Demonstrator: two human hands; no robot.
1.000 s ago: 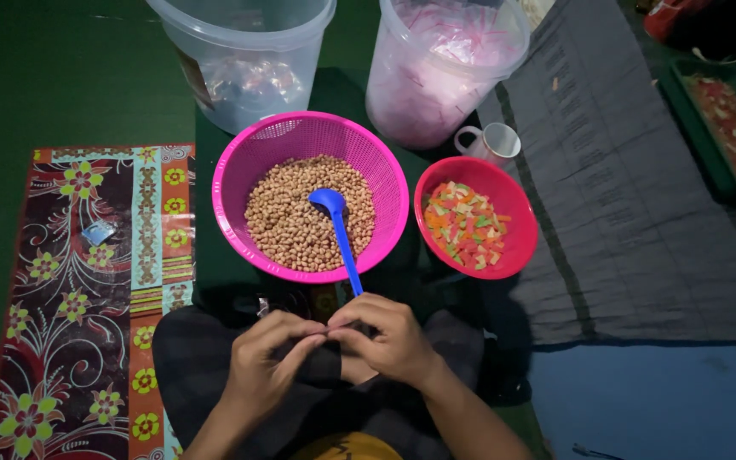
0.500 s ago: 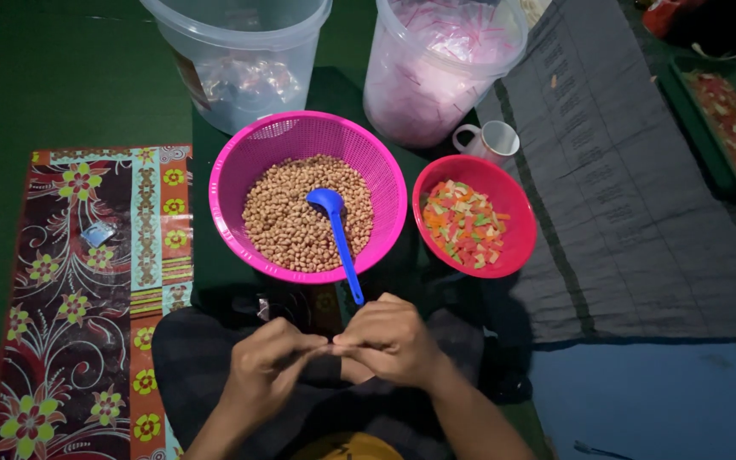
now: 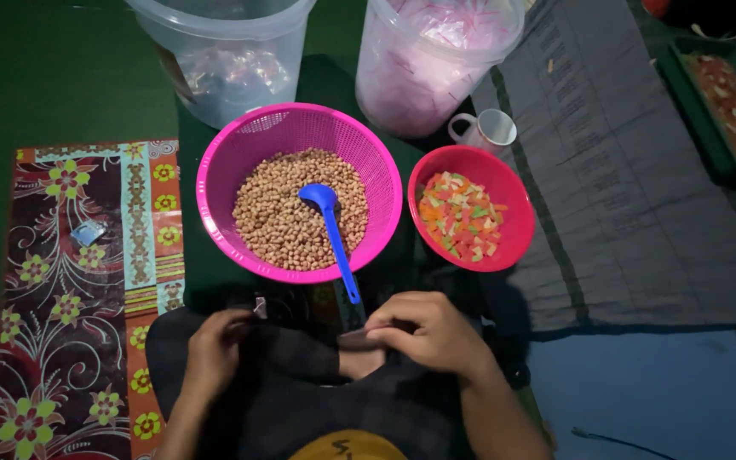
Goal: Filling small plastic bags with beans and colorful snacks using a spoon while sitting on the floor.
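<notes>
My left hand point(image 3: 213, 351) rests on my dark lap with its fingers curled, and a small pale scrap point(image 3: 258, 306) shows at the fingertips. My right hand point(image 3: 430, 332) is at lap centre, fingers pinched together; the dim light hides what, if anything, they grip. Just beyond my hands stands a pink mesh basket point(image 3: 240, 145) of peanuts point(image 3: 278, 221). A blue spoon point(image 3: 332, 234) lies in it, its handle pointing toward my right hand. To the right of the basket is a red bowl point(image 3: 517, 243) of small coloured pieces point(image 3: 460, 217).
Two clear plastic buckets stand behind the basket, the left bucket point(image 3: 219, 60) nearly bare and the right bucket point(image 3: 432, 64) holding pink-tinted bags. A small clear cup point(image 3: 491, 129) sits beside the red bowl. A flowered mat point(image 3: 70, 281) lies left, a grey cloth point(image 3: 641, 196) right, and a green tray point(image 3: 726, 102) far right.
My hands were together, fiddling with something small over my lap. They have drawn apart, the left one sliding to the left. Basket, spoon and bowl have not moved.
</notes>
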